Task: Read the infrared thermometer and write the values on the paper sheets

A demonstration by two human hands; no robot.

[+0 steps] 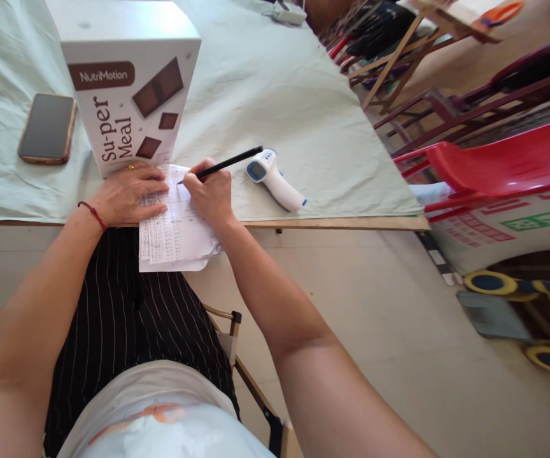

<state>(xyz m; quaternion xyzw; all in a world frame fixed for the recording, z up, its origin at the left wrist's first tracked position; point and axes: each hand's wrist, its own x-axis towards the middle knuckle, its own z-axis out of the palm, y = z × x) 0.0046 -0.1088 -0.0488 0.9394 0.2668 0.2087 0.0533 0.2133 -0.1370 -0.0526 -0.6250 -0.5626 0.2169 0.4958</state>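
A black pen is pinched in my right hand, its tip down on a sheet of paper covered with handwritten columns. Several sheets lie stacked there, and their near part hangs past the table edge over my lap. My left hand lies flat with fingers spread, resting on the left side of the paper. Just behind that hand stands a white box marked NutriMotion Su-per Meal. To the right of my right hand lies a white and blue infrared thermometer.
A smartphone lies on the pale green tablecloth at left. A white adapter sits at the far edge. Right of the table are a red plastic chair, wooden furniture and a grey flat panel on the floor.
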